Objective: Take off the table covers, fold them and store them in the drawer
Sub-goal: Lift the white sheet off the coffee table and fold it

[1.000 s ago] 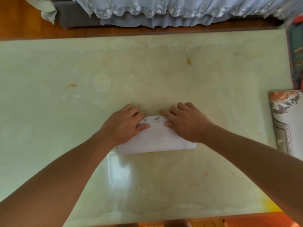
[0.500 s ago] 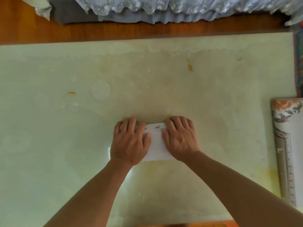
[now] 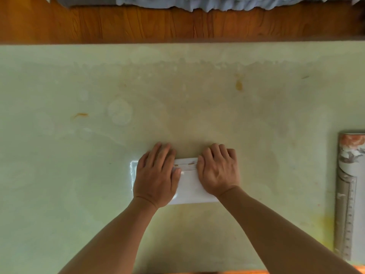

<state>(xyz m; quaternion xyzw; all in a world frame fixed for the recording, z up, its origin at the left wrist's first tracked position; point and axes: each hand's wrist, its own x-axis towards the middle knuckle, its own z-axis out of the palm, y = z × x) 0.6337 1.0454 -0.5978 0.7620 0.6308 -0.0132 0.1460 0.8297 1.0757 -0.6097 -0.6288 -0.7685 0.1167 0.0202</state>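
In the head view, the folded white table cover (image 3: 190,186) is pressed flat on the worktop (image 3: 79,155) near its front edge by the left hand (image 3: 157,177) and right hand (image 3: 219,173), fingers spread straight, apparently to set the crease.

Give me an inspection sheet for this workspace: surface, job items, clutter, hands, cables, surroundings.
Surface: pale green tabletop, glossy, with orange stains and a faint ring mark.
Job's things: white folded cover lies flat near the front edge; a second patterned cover lies folded at the right edge.
Clutter: nothing seen.
Hands: left hand and right hand both press flat on the white folded cover, fingertips at its far edge.
Cables: nothing seen.
Surroundings: wooden floor beyond the table; pale blue frilled fabric along the top edge. No drawer in view.
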